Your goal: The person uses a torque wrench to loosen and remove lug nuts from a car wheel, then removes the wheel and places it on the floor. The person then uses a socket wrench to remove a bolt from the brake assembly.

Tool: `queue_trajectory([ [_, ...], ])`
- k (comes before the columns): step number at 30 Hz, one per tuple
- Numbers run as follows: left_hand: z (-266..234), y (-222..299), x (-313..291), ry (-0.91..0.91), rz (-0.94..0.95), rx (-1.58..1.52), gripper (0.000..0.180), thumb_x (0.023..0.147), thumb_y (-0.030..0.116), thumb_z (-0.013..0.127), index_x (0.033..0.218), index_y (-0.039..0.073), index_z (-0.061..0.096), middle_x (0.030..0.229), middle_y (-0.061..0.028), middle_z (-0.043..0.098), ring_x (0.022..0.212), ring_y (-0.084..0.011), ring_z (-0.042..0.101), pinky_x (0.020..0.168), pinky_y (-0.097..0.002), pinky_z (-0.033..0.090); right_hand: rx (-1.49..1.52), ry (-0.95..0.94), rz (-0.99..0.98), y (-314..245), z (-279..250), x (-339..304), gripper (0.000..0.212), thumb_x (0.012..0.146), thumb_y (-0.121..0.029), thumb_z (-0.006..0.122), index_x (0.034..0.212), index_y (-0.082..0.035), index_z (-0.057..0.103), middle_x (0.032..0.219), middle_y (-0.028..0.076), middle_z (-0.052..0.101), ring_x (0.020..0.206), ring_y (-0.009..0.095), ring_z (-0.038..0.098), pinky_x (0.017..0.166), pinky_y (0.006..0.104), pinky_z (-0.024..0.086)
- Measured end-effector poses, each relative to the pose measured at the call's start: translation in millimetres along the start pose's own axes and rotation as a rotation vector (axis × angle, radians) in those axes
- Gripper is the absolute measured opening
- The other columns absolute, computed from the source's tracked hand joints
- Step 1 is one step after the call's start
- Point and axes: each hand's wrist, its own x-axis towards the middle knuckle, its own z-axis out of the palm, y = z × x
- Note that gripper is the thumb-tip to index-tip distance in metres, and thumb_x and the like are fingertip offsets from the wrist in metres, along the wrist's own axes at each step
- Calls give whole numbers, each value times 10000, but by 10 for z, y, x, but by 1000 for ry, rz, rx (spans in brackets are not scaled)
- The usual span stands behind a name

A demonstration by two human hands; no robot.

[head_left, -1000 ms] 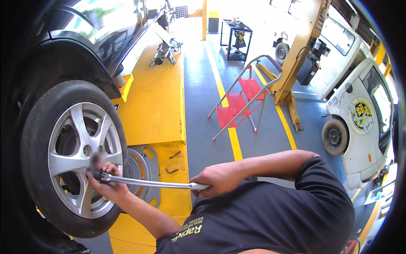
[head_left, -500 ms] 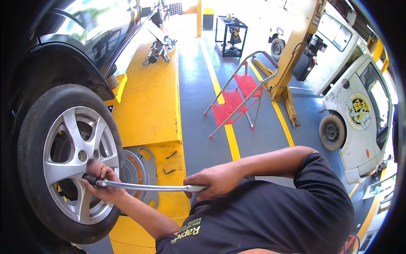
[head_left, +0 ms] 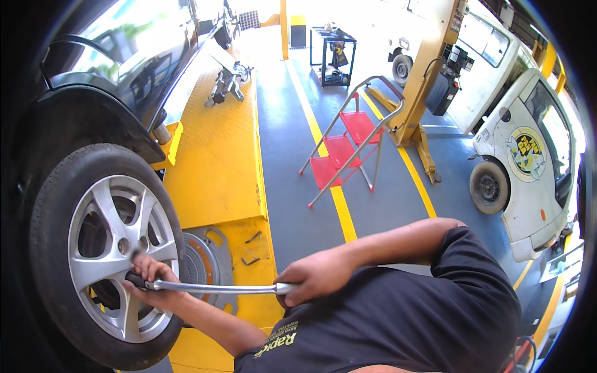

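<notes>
A silver alloy wheel [head_left: 102, 270] with a black tyre [head_left: 53, 230] fills the left side, mounted on a dark car. My left hand [head_left: 155, 283] is at the wheel's hub area, its fingers curled about the black socket end of a long chrome socket wrench [head_left: 217, 288]. The wrench lies roughly level across the view, pointing from the wheel toward my body. My right hand [head_left: 317, 273] is wrapped around the far end of its handle, close to my torso. Whether the socket sits on a wheel nut is hidden by my left hand and a blurred patch.
Beside the wheel, a yellow ramp [head_left: 214, 174] carries a round turntable plate [head_left: 198, 264] and small bent metal pins [head_left: 250, 258]. A red step stool [head_left: 341, 151] stands on the grey floor, near a yellow lift post [head_left: 423, 81]. Farther off are a black cart [head_left: 333, 56] and white vehicles [head_left: 528, 168].
The view has shifted a little, so the wheel and both hands appear slightly lower. Both hands keep their hold on the wrench, with little movement relative to the wheel.
</notes>
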Motion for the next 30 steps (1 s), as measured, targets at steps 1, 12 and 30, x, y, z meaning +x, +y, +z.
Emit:
queue_trajectory([
  [1, 51, 31, -51, 67, 43, 166, 382, 986, 294, 747, 1002, -8, 514, 943, -69, 477, 729, -132, 524, 586, -234, 505, -303, 87, -49, -29, 27, -23, 329, 999, -304, 654, 1140, -7, 625, 769, 200, 665, 705, 389, 677, 614, 488, 505],
  [12, -81, -132, 127, -416, -145, -391, 337, 986, 252, 736, 928, 36, 484, 791, -36, 449, 536, -79, 444, 491, -202, 409, 303, -162, 125, 58, -117, 58, 358, 895, -208, 688, 1145, 31, 596, 807, 110, 664, 689, 222, 632, 634, 383, 485],
  [30, 16, -108, -96, -10, 175, 156, 505, 1050, 447, 565, 1015, -54, 521, 933, -86, 441, 764, -163, 461, 630, -280, 440, 442, -72, 81, 187, -47, 93, 357, 1000, -248, 631, 1234, 13, 562, 781, 146, 647, 638, 249, 643, 584, 439, 496],
])
